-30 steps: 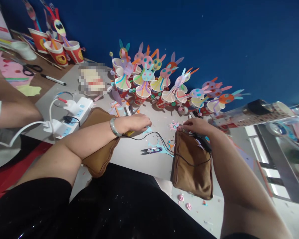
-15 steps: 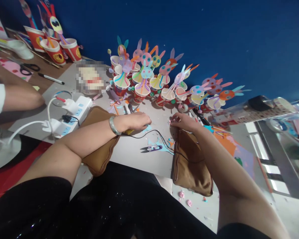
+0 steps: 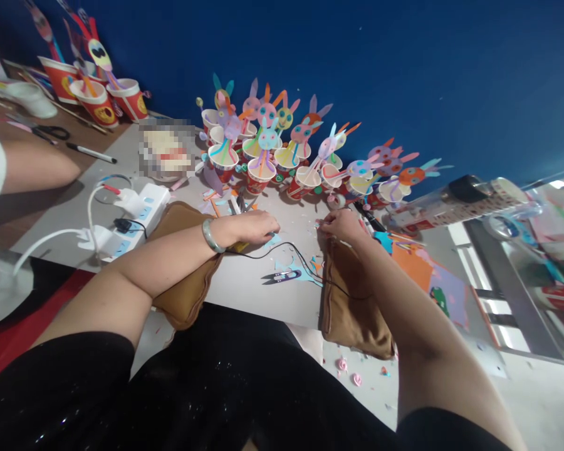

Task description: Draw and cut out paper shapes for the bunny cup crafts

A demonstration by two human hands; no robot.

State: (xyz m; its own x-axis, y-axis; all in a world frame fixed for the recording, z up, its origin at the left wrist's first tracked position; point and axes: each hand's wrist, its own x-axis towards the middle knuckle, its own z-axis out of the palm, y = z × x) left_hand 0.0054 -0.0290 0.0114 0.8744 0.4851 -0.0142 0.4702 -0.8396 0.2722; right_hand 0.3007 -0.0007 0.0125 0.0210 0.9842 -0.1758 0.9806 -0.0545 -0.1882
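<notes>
Across the grey table (image 3: 244, 291), the left hand (image 3: 258, 227) and right hand (image 3: 342, 224) half-curl, any hold hidden, with blue paper scraps (image 3: 309, 274) between them, nearside, where a sideways sweep could snag the black cable (image 3: 291, 245).

A blue wall (image 3: 404, 75) fills the top of the frame. Along its foot, across the centre, stand red paper cups (image 3: 260, 180) with colourful rabbit-head figures (image 3: 268, 139) rising from them. More red cups (image 3: 94, 105) stand at upper left, near a white cup (image 3: 32, 99), dark-handled scissors (image 3: 54, 132) and a marker (image 3: 91, 152). Left of centre, a white power strip (image 3: 154, 199) carries plugs (image 3: 130, 202). A long, clear plastic package (image 3: 442, 205) lies at right.
</notes>
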